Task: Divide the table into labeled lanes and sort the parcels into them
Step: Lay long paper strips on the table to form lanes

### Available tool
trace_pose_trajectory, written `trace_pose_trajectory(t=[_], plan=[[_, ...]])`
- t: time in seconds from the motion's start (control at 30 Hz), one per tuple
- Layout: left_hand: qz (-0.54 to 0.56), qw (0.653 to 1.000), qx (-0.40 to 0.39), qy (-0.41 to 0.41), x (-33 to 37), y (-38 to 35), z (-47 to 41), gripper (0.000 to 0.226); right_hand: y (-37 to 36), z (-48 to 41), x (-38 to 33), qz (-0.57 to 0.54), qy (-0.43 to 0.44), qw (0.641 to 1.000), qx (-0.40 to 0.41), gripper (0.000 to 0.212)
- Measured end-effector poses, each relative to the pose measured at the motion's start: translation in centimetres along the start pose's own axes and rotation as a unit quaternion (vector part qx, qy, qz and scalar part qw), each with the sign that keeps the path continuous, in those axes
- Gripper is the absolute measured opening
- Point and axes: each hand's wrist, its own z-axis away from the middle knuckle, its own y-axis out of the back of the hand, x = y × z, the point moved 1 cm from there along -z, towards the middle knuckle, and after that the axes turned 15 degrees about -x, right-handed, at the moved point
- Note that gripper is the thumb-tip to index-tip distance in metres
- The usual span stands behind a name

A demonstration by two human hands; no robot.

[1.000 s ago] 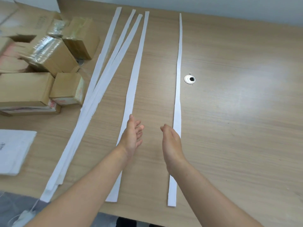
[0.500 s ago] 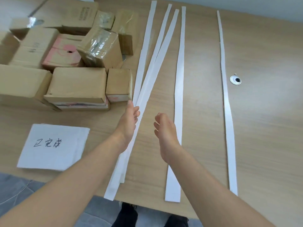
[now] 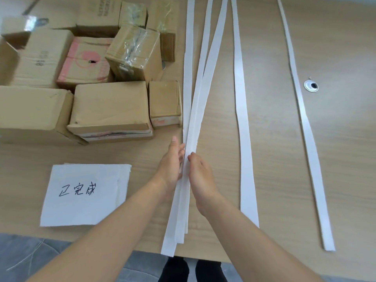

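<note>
Both hands have moved leftward onto the bundle of paper strips (image 3: 195, 110), having been beside the single strips a second earlier. The left hand (image 3: 172, 163) lies with fingers extended along the bundle's left edge; the right hand (image 3: 200, 176) presses its curled fingertips against the right edge. The two hands flank and touch the overlapped strips near lower centre of the frame; whether either has pinched a single strip free cannot be told.

The shift implies that the two strips already laid are considered placed and that the next divider is being taken from the bundle, so lane marking is judged roughly half done and parcel sorting not begun.

The bundle comprises several long white strips, fanned apart toward the top of the frame and converging at the near edge of the surface (image 3: 335, 139), which they slightly overhang. Right of it lie one laid strip (image 3: 242, 119) and, further right, a second laid strip (image 3: 305, 123), slightly wavy. A label sheet (image 3: 85, 195) with handwritten characters lies at lower left. The cardboard parcels (image 3: 109, 106) are clustered at upper left, just beside the bundle.
</note>
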Motion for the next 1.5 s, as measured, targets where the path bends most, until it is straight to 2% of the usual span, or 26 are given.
trace_pose_trajectory(t=[0.13,0.17,0.23,0.37,0.47,0.63,1.03,1.27,1.5], plan=[[-0.018,1.000,-0.002,0.003,0.7,-0.2,0.6,0.066,-0.7,0.6,-0.2,0.020,0.014,1.000,0.000,0.071],[-0.021,1.000,-0.003,0.003,0.9,-0.4,0.6,0.066,-0.9,0.6,-0.4,0.027,0.021,0.999,-0.003,0.072],[-0.022,1.000,-0.002,0.001,1.3,-0.6,0.8,0.066,-1.1,1.0,-0.8,0.039,0.027,0.999,-0.004,0.065],[-0.010,1.000,0.010,-0.004,1.9,-0.9,1.2,0.066,-0.8,2.2,-1.8,0.047,0.024,0.999,-0.009,0.069],[0.010,1.000,0.010,-0.010,2.5,-1.1,2.0,0.066,-0.3,3.1,-2.3,0.023,0.025,0.999,-0.015,0.057],[0.026,0.999,0.007,-0.022,3.7,-1.6,2.9,0.067,0.1,4.7,-3.1,0.002,0.044,0.999,-0.013,0.055],[0.046,0.996,-0.020,-0.077,7.3,-4.1,5.6,0.071,1.8,10.0,-6.2,-0.011,0.123,0.992,-0.004,0.050],[0.034,0.994,-0.041,-0.094,8.3,-8.3,7.3,0.070,4.7,13.5,-6.8,-0.010,0.158,0.987,0.011,0.049],[0.041,0.991,-0.053,-0.116,8.3,-15.9,7.9,0.071,11.4,16.4,-6.6,-0.030,0.191,0.981,0.016,0.049]])
